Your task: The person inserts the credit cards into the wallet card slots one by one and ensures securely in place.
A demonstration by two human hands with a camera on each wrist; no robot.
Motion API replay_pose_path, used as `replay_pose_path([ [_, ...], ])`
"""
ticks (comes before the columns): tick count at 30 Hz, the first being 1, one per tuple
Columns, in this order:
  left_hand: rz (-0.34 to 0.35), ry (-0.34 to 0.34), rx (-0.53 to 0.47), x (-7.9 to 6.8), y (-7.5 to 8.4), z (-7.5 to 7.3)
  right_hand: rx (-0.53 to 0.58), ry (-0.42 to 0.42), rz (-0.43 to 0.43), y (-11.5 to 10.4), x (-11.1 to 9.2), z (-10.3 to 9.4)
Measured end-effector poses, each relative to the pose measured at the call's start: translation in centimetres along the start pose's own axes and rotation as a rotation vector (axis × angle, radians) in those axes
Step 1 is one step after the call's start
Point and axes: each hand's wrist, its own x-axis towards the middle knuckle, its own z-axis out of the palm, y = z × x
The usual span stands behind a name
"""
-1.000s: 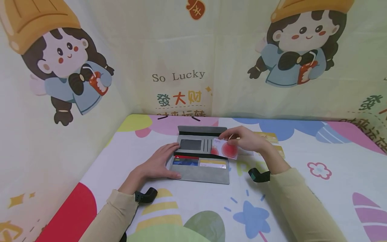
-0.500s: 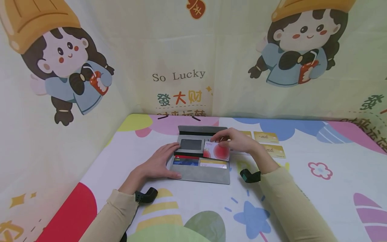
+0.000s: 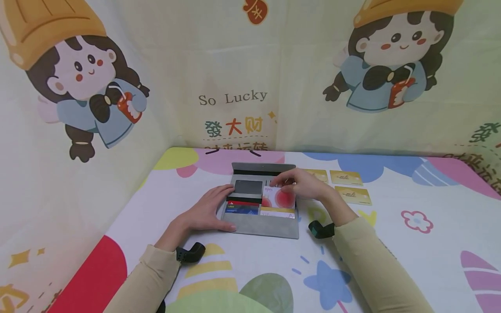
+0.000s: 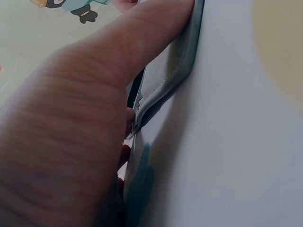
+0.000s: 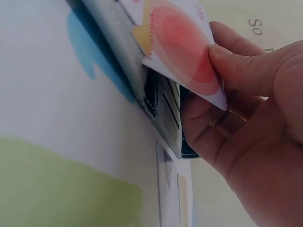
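Note:
A grey card wallet [image 3: 270, 228] lies unfolded on the patterned table. My left hand [image 3: 205, 211] rests along its left side, fingertips on the left edge and thumb over the lower flap. The thumb [image 4: 151, 35] stretches across the wallet's near edge in the left wrist view. My right hand [image 3: 309, 184] pinches a white card with red circles [image 3: 278, 198] between thumb and fingers. That card sits tilted above the wallet's right half, its lower edge over a gold-and-white VIP card [image 3: 278, 214]. A blue card with a red top [image 3: 242, 208] fills the left pocket.
Several gold cards, among them one gold card [image 3: 353, 195], lie right of the wallet. A dark window pocket [image 3: 248, 187] shows on the wallet's middle panel. Behind the table hangs a printed cloth [image 3: 301, 87]. Each wrist wears a black camera [image 3: 322, 229].
My right hand has brought the red-circled card left and slightly nearer, so its lower edge now meets the VIP card. The left hand stays in place on the wallet.

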Motion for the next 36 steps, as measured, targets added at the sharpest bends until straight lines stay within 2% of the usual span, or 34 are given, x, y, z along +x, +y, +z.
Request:
replay_pose_path([
  [13,-0.004,0.000,0.003,0.11,0.06,0.04,0.026,-0.004,0.023,0.10,0.13,0.60],
  [21,-0.002,0.002,0.002,0.12,-0.11,0.09,0.013,-0.017,0.069,0.50,0.32,0.75],
  [36,-0.005,-0.006,-0.003,0.19,-0.18,0.04,-0.004,-0.042,0.067,0.52,0.51,0.90],
])
